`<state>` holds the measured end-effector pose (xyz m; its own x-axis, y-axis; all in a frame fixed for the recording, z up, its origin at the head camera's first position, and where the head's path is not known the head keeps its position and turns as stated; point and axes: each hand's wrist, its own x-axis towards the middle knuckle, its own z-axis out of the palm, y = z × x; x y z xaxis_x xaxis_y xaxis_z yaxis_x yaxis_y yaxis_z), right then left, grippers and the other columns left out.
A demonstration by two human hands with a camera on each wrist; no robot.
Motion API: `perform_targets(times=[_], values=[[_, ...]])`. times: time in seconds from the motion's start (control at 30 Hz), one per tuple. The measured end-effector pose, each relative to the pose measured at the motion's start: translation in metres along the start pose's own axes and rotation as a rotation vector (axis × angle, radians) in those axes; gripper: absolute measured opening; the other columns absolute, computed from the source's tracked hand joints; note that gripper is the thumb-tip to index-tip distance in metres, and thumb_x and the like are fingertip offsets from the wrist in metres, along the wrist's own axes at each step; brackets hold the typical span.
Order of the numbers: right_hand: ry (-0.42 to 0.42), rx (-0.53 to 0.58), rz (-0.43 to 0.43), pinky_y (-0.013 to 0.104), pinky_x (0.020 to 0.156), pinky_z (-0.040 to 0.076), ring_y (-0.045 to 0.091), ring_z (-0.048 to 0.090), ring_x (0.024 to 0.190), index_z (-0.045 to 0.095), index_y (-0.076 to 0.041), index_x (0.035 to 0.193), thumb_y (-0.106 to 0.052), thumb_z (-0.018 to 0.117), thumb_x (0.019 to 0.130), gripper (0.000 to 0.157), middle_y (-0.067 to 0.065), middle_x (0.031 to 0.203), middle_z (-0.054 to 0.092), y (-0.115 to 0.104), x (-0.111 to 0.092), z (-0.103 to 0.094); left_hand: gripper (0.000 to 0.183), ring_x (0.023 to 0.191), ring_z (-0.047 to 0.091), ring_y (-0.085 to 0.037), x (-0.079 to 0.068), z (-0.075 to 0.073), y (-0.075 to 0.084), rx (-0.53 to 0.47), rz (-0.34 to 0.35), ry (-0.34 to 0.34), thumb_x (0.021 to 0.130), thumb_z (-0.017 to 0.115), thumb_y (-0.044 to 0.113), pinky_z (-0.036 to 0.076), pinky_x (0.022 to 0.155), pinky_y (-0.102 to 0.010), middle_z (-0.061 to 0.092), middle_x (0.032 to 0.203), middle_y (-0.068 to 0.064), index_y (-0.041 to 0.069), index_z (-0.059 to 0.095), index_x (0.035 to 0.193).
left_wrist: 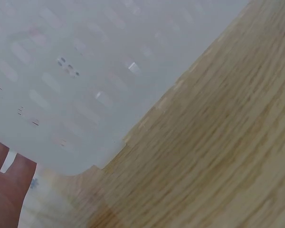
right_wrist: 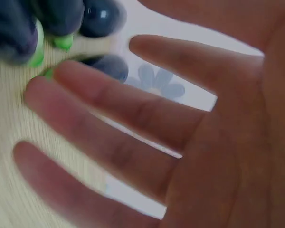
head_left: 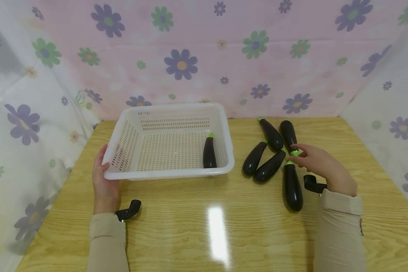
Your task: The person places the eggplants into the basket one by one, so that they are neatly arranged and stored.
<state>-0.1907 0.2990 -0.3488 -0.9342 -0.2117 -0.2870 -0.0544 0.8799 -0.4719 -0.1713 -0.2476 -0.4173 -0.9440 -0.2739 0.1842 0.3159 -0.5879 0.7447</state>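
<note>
The left hand [head_left: 105,183] grips the basket [head_left: 170,174] by its near corner. One eggplant [head_left: 209,153] lies inside; five eggplants [head_left: 269,166] remain outside, close by the right hand [head_left: 323,166], whose fingers are spread, holding nothing; whether they touch one, I cannot tell.

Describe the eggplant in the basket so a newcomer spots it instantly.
Find the white basket the left hand holds. Inside, toward its right, lies a dark eggplant, green end facing away. It alone is in the basket; five others lie outside.
</note>
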Motion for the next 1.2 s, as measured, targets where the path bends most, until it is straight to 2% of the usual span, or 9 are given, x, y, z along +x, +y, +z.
perform_targets(times=[0.1, 0.23, 0.33, 0.43, 0.53, 0.67, 0.87, 1.07, 1.2], values=[[-0.058, -0.011, 0.011, 0.036, 0.062, 0.046, 0.026, 0.058, 0.080, 0.030, 0.005, 0.134, -0.045, 0.044, 0.089, 0.069, 0.022, 0.105, 0.057, 0.004, 0.000, 0.002, 0.051, 0.117, 0.038, -0.024, 0.000, -0.001, 0.000, -0.029, -0.004, 0.001, 0.085, 0.035, 0.004, 0.034, 0.089, -0.033, 0.034, 0.136, -0.012, 0.006, 0.032, 0.136], [-0.122, -0.022, 0.009, 0.044, 0.070, 0.045, 0.027, 0.061, 0.082, 0.036, 0.006, 0.131, -0.044, 0.045, 0.089, 0.066, 0.028, 0.112, 0.053, 0.007, 0.003, 0.007, 0.052, 0.115, 0.039, -0.024, 0.000, 0.000, 0.001, -0.057, -0.004, -0.013, 0.085, 0.037, 0.004, 0.034, 0.089, -0.033, 0.032, 0.137, -0.012, 0.005, 0.030, 0.137], [-0.137, -0.001, 0.012, 0.046, 0.073, 0.044, 0.023, 0.062, 0.076, 0.037, 0.008, 0.129, -0.040, 0.050, 0.088, 0.064, 0.031, 0.114, 0.050, 0.009, 0.006, 0.013, 0.051, 0.116, 0.038, -0.023, 0.001, 0.000, 0.000, -0.056, -0.010, -0.025, 0.086, 0.038, 0.005, 0.033, 0.090, -0.033, 0.031, 0.138, -0.011, 0.006, 0.030, 0.136], [-0.146, 0.047, 0.011, 0.043, 0.073, 0.045, 0.020, 0.063, 0.073, 0.037, 0.011, 0.127, -0.035, 0.056, 0.086, 0.064, 0.030, 0.109, 0.054, 0.010, 0.010, 0.018, 0.051, 0.118, 0.036, -0.023, 0.002, 0.001, -0.001, -0.046, -0.015, -0.032, 0.086, 0.039, 0.005, 0.032, 0.092, -0.033, 0.031, 0.138, -0.011, 0.007, 0.030, 0.136], [-0.148, 0.068, -0.002, 0.040, 0.070, 0.046, 0.019, 0.062, 0.071, 0.039, 0.011, 0.125, -0.031, 0.059, 0.084, 0.063, 0.018, 0.094, 0.061, 0.010, 0.012, 0.020, 0.051, 0.120, 0.034, -0.025, 0.002, 0.002, -0.001, -0.064, -0.016, -0.034, 0.086, 0.038, 0.005, 0.030, 0.094, -0.035, 0.030, 0.138, -0.011, 0.007, 0.030, 0.136], [-0.139, 0.105, -0.009, 0.036, 0.067, 0.047, 0.018, 0.061, 0.072, 0.039, 0.008, 0.125, -0.028, 0.060, 0.083, 0.059, 0.010, 0.087, 0.062, 0.010, 0.012, 0.018, 0.050, 0.123, 0.030, -0.026, 0.003, 0.003, 0.001, -0.057, -0.014, -0.036, 0.086, 0.034, 0.004, 0.027, 0.095, -0.036, 0.028, 0.140, -0.012, 0.009, 0.032, 0.136], [-0.108, 0.180, -0.013, 0.036, 0.067, 0.049, 0.021, 0.060, 0.081, 0.032, 0.007, 0.129, -0.026, 0.056, 0.086, 0.059, 0.023, 0.103, 0.056, 0.013, 0.011, 0.014, 0.049, 0.123, 0.031, -0.026, 0.001, 0.002, 0.000, -0.057, -0.023, -0.023, 0.086, 0.033, 0.004, 0.028, 0.095, -0.036, 0.029, 0.139, -0.012, 0.009, 0.033, 0.135], [-0.070, 0.244, -0.008, 0.040, 0.067, 0.049, 0.025, 0.057, 0.084, 0.027, 0.001, 0.133, -0.030, 0.052, 0.089, 0.060, 0.026, 0.111, 0.048, 0.013, 0.007, 0.005, 0.051, 0.123, 0.030, -0.026, 0.000, 0.001, -0.001, -0.073, -0.019, -0.023, 0.086, 0.036, 0.004, 0.027, 0.096, -0.036, 0.029, 0.139, -0.012, 0.008, 0.031, 0.137], [-0.002, 0.260, -0.014, 0.041, 0.068, 0.049, 0.032, 0.055, 0.089, 0.023, -0.002, 0.136, -0.034, 0.049, 0.090, 0.062, 0.028, 0.117, 0.041, 0.008, 0.004, 0.000, 0.050, 0.123, 0.030, -0.026, 0.000, 0.000, -0.002, -0.064, -0.028, -0.021, 0.086, 0.036, 0.005, 0.029, 0.094, -0.036, 0.029, 0.139, -0.012, 0.011, 0.033, 0.136]])
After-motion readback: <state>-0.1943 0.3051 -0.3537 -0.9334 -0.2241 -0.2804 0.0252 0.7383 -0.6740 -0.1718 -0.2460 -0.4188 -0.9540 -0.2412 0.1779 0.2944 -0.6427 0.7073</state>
